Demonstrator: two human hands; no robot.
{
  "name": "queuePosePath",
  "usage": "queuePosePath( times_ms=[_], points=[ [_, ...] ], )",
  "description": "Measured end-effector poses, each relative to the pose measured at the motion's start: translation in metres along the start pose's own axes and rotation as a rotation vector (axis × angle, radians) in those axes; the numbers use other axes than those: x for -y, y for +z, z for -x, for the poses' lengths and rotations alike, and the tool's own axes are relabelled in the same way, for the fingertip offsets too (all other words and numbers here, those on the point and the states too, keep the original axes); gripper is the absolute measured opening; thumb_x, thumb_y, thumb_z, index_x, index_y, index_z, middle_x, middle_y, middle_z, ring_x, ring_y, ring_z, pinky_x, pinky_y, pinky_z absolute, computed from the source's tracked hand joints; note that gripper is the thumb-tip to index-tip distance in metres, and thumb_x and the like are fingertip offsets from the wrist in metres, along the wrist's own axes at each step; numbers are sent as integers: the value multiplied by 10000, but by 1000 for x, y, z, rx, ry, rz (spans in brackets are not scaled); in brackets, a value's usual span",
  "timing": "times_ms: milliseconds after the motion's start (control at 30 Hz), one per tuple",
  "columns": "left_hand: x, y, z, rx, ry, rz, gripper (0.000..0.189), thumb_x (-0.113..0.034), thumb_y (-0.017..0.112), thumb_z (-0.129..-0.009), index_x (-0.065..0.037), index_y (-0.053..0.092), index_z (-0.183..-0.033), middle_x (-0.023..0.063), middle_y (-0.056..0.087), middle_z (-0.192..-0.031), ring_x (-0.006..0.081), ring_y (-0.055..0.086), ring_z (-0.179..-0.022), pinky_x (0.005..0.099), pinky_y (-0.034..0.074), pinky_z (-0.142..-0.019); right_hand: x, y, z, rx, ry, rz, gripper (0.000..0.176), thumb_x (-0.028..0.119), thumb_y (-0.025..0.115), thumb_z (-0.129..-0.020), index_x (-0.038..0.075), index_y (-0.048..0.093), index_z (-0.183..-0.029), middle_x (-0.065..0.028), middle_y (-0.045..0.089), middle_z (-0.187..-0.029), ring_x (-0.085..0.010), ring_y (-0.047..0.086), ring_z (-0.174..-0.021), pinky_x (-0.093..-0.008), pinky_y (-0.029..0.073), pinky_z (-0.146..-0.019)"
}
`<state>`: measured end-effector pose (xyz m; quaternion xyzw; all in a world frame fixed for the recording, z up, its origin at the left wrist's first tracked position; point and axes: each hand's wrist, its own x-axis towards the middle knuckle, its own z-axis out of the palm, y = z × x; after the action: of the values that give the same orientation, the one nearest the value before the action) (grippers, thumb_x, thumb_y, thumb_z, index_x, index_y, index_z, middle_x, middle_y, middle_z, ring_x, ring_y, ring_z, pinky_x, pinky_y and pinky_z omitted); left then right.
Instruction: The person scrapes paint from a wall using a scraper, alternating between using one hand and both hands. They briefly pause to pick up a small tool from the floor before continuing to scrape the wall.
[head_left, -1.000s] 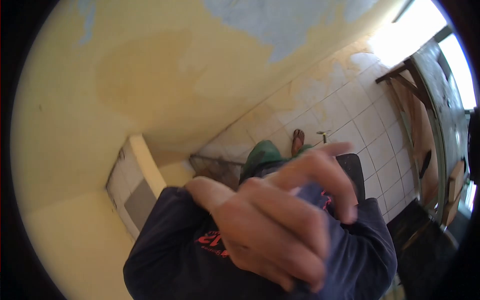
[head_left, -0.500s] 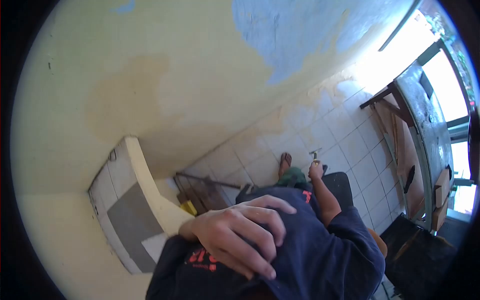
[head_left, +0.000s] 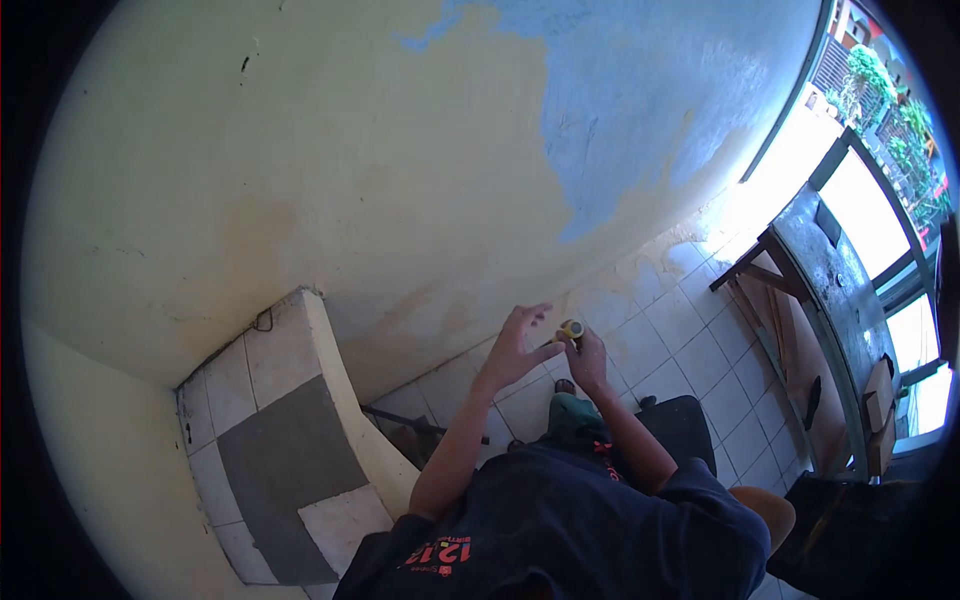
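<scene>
My right hand [head_left: 590,362] is closed around a yellow-handled scraper [head_left: 571,328], whose rounded handle end faces up toward me while its blade is hidden. Just left of it, my left hand [head_left: 514,350] is held out with fingers spread and the thumb reaching toward the tool. Both hands are in front of my body, over the tiled floor [head_left: 672,322] and close to the wall [head_left: 440,200]. The wall's pale yellow paint is worn, with a large blue patch [head_left: 640,110] and brownish stains.
A tiled ledge [head_left: 265,440] with a raised edge juts out at my left. To the right stands a wooden bench or table [head_left: 840,270] with a worn top, by a bright opening. A black seat [head_left: 672,435] is beside my right arm, and dark sheeting [head_left: 830,530] lies lower right.
My left hand has left my chest and reached forward beside the right hand. The right hand has lifted the scraper up and left, handle end now upward. The view has tilted toward the wall.
</scene>
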<state>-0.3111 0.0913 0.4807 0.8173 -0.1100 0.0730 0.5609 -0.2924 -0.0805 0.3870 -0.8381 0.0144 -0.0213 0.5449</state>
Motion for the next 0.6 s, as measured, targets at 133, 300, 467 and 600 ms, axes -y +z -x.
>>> queuePosePath(
  times_ms=[133, 300, 467, 600],
  points=[
    [-3, 12, -24, -35, 251, -237, 553, -330, 736, -831, -23, 550, -1252, 147, 572, -1180, 265, 554, -1139, 372, 434, -973, 70, -10, 4, 148, -359, 274, 278, 91, 638, -795, 33, 609, -1066, -189, 536, -1063, -381, 515, -1058, -468, 449, -871],
    [-22, 10, -35, -54, 255, 61, 419, -373, 638, -903, -23, 607, -1131, 141, 599, -1137, 331, 539, -1169, 425, 400, -1012, 104, -21, -5, 77, -623, 177, 468, -13, 643, -732, -22, 490, -1174, -228, 477, -1155, -436, 467, -1092, -497, 421, -928],
    [-29, 0, -78, -132, 421, -105, 451, -470, 583, -924, -22, 619, -967, 152, 632, -1031, 309, 524, -1206, 448, 397, -1004, 96, -9, -32, 140, -503, 20, 505, 50, 701, -754, -3, 451, -1190, -219, 498, -1130, -411, 510, -1065, -473, 448, -901],
    [-30, -5, -98, -148, 227, 374, 456, -496, 580, -931, -44, 535, -896, 129, 605, -835, 290, 592, -929, 412, 461, -849, 62, 5, -82, 173, -362, -212, 421, 182, 748, -813, 17, 484, -1097, -189, 613, -932, -365, 624, -908, -425, 495, -831]
  ],
)
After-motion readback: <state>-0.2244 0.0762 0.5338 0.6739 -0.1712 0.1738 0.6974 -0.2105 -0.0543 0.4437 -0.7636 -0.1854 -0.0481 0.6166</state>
